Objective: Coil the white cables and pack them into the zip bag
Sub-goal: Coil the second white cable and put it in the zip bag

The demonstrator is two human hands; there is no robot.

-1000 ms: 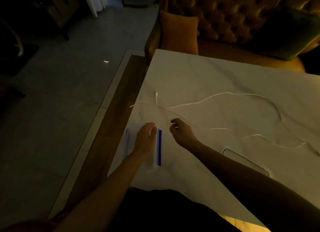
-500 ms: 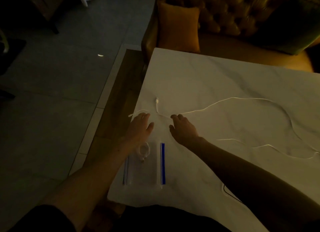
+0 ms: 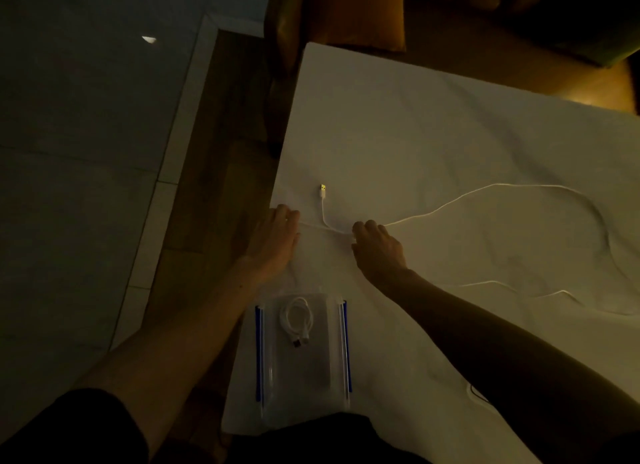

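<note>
**A:** From the head camera, where are the hands?

**B:** Both are on the white marble-patterned bench (image 3: pixel 433 117), near its left edge. The left hand (image 3: pixel 273 241) lies flat with its fingers straight, the fingertips over one end of the long thin white cable (image 3: pixel 502 185). The right hand (image 3: pixel 377 252) is knuckles-up just beside it, with its fingers curved down onto the same cable.

**A:** Is the right one pinching it?

**B:** I cannot tell, because the fingertips hide the contact.

**A:** And how does the cable lie?

**B:** It is loose. Its gold-tipped USB plug (image 3: pixel 322 190) lies between the two hands, a little further from the person. From the right hand the cable runs out in a wide loop to the right and wanders back across the bench.

**A:** What about the bag?

**B:** The clear plastic zip bag with blue strips (image 3: pixel 301 394) lies flat at the near edge, between the forearms. A short coiled white cable (image 3: pixel 297 319) is inside it.

**A:** Anything beyond the bench?

**B:** There is an orange cushion (image 3: pixel 360 13) on dark seating
</note>
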